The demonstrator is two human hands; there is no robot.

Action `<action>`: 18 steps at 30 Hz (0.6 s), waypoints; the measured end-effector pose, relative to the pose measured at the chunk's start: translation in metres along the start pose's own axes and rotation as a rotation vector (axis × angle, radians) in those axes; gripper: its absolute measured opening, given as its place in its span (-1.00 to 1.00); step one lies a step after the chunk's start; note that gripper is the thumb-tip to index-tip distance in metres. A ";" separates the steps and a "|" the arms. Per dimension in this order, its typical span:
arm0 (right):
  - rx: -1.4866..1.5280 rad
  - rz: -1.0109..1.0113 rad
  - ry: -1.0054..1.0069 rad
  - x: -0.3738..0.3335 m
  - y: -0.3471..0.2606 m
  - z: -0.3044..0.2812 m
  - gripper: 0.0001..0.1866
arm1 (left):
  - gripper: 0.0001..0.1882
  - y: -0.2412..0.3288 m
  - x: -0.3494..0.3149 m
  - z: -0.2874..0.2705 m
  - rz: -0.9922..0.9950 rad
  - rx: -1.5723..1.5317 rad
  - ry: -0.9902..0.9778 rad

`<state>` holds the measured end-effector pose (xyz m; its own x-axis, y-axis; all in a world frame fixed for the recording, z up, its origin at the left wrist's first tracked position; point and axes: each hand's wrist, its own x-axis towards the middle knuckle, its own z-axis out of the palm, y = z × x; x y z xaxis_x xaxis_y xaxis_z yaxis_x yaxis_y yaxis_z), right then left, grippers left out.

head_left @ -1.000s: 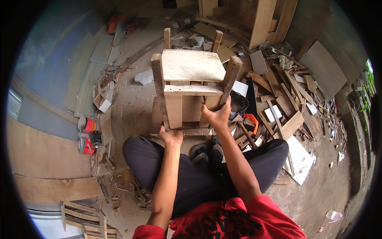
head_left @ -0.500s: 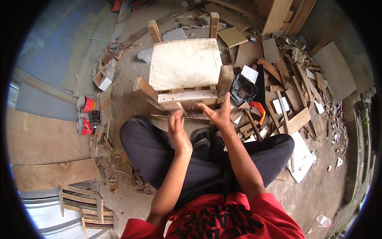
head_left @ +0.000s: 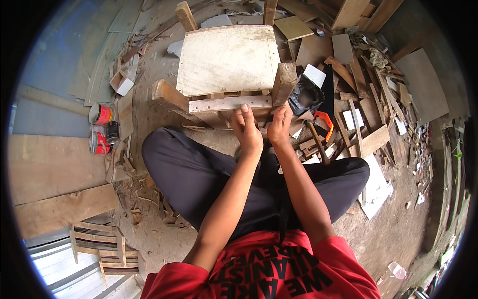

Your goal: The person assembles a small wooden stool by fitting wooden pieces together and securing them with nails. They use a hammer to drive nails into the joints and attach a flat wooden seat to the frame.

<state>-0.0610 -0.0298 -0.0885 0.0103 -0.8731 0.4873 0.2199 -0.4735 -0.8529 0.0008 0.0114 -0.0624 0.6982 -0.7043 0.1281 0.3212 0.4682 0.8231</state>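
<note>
In front of my crossed legs stands a small wooden stool frame (head_left: 226, 60), with a pale plywood panel and four stout posts pointing up. My left hand (head_left: 247, 132) is closed at its near rail (head_left: 214, 104). The left thumb lies up against the rail, and the fingers curl below it, partly hidden. Close beside it, my right hand (head_left: 279, 125) is closed at the base of the near right post (head_left: 284, 82). Its fingertips are hidden from view.
On the right lie a saw with an orange handle (head_left: 324, 124), a black plastic bag (head_left: 304, 94) and a heap of wood offcuts (head_left: 371, 144). Paint cans (head_left: 102, 114) stand on the left, near a plywood sheet (head_left: 59, 164). A slatted wooden piece (head_left: 99, 239) is at lower left.
Both hands have moved from apart, with fingers spread, to close together against the stool's near side, and have closed. The whole view has shifted slightly.
</note>
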 end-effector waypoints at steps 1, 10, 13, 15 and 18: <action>0.004 -0.006 0.004 0.000 0.002 0.000 -0.19 | -0.48 0.002 -0.001 0.000 -0.022 0.011 -0.007; 0.018 -0.006 0.024 -0.001 0.002 0.003 -0.17 | -0.53 -0.003 -0.003 -0.006 -0.053 0.179 0.009; 0.013 -0.020 0.035 0.001 -0.002 0.005 -0.16 | -0.54 -0.008 -0.004 -0.006 -0.005 0.244 -0.003; 0.010 -0.016 0.028 0.001 -0.001 0.005 -0.16 | -0.52 -0.011 -0.002 -0.010 0.020 0.274 -0.020; 0.015 -0.018 0.030 0.000 0.000 0.005 -0.17 | -0.54 -0.010 -0.003 -0.011 0.013 0.257 -0.025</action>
<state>-0.0556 -0.0296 -0.0874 -0.0232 -0.8677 0.4966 0.2344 -0.4876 -0.8410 0.0027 0.0143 -0.0764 0.6843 -0.7135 0.1503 0.1375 0.3286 0.9344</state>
